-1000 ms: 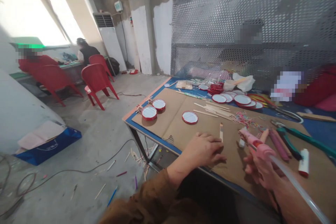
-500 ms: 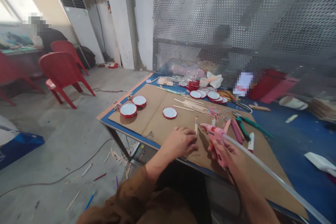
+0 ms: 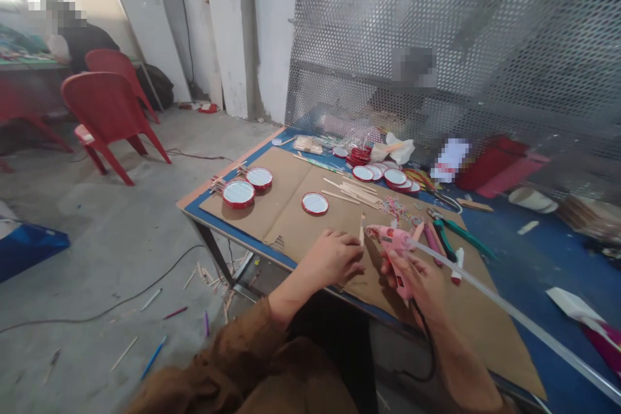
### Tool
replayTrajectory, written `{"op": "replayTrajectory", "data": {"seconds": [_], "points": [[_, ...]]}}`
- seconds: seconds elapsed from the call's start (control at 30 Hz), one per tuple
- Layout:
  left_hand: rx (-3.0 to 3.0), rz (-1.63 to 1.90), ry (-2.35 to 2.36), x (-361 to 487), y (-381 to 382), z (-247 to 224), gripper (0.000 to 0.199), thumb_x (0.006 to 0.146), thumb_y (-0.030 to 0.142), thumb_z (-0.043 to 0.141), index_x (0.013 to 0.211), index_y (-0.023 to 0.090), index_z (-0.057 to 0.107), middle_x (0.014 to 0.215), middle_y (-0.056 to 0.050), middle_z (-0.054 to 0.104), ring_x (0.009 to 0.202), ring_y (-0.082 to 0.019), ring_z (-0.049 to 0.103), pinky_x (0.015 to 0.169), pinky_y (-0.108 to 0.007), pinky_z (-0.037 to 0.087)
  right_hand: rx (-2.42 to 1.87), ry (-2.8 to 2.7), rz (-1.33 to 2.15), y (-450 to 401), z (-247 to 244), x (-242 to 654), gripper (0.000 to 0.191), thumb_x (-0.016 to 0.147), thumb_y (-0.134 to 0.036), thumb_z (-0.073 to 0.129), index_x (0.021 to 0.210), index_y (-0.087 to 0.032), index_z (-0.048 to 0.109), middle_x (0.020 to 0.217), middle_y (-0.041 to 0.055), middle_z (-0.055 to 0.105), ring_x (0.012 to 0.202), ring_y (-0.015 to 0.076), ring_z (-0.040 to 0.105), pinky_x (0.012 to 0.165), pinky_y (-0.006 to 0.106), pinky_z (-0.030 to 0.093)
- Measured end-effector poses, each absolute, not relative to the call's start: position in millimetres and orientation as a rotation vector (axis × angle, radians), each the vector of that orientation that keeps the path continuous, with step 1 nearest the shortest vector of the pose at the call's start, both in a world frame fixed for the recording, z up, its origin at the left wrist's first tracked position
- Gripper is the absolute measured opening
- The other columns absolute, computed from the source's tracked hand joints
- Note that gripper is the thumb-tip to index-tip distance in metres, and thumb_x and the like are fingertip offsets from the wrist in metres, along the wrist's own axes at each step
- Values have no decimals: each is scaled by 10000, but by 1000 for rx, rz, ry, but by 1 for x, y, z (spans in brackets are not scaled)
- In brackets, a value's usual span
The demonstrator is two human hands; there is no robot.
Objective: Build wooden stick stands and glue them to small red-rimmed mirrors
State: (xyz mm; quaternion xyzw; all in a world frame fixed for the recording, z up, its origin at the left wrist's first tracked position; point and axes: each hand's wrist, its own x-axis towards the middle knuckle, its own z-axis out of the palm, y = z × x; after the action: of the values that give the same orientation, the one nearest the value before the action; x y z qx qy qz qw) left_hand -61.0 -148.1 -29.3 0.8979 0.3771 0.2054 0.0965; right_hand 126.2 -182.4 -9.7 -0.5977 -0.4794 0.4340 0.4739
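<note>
My right hand (image 3: 421,281) is wrapped round the handle of a pink hot glue gun (image 3: 398,244), with a long clear glue stick (image 3: 509,314) trailing from its back. The gun's nozzle points left, close beside a small wooden craft stick (image 3: 361,231). My left hand (image 3: 337,257) rests low over the cardboard with curled fingers, closed on the lower end of that stick. Beyond it lies a round, red-rimmed white disc (image 3: 315,203). Two similar discs (image 3: 238,193) with sticks attached lie at the left.
Loose craft sticks (image 3: 352,191), tangled coloured string (image 3: 396,207), green-handled pliers (image 3: 444,239) and a white marker (image 3: 457,264) lie on the cardboard (image 3: 286,217). Stacked discs (image 3: 395,177) sit behind. A perforated metal panel (image 3: 349,26) borders the table. A person (image 3: 87,42) sits far left near red chairs (image 3: 104,107).
The view has shifted slightly. The glue gun's nozzle sits a little closer to the craft stick. My left hand keeps its place on the stick.
</note>
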Motion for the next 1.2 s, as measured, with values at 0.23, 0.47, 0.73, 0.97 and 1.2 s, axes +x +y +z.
{"op": "replayTrajectory", "data": {"seconds": [0.23,0.47,0.73,0.97,1.2], "points": [[2667,640,1102,-61,-147,-31,257,896,425,549,1019,226,654,1110,-47,635,1030,-194,554,860,-338,380,-1484,-1197,1037,-182,-7,124,477,628,-625,717,719,-159,675,559,10,601,422,95,479,378,207,334],[2663,620,1106,-60,-147,-31,262,893,429,550,1028,229,651,1112,-56,630,1029,-199,556,850,-332,383,-1482,-1179,1046,-182,-14,129,457,659,-602,722,745,-156,669,551,2,586,432,94,477,378,200,327],[2651,622,1099,-60,-147,-30,249,892,423,551,1001,223,652,1082,-61,627,1028,-198,547,881,-331,379,-1472,-1241,1043,-184,-10,127,485,691,-612,698,543,-168,574,442,-25,475,405,72,420,383,186,296],[2650,656,1076,-61,-148,-29,240,895,414,550,990,218,647,1062,-63,627,1019,-196,548,895,-338,382,-1462,-1162,1076,-182,-17,129,492,601,-641,747,589,-166,617,488,-2,528,421,84,442,381,199,318],[2649,645,1088,-61,-147,-29,231,888,417,556,965,217,644,1057,-60,628,1024,-200,547,900,-340,381,-1473,-1152,1073,-185,-11,126,474,626,-623,742,642,-165,622,491,-11,520,408,75,424,370,197,286]]}}
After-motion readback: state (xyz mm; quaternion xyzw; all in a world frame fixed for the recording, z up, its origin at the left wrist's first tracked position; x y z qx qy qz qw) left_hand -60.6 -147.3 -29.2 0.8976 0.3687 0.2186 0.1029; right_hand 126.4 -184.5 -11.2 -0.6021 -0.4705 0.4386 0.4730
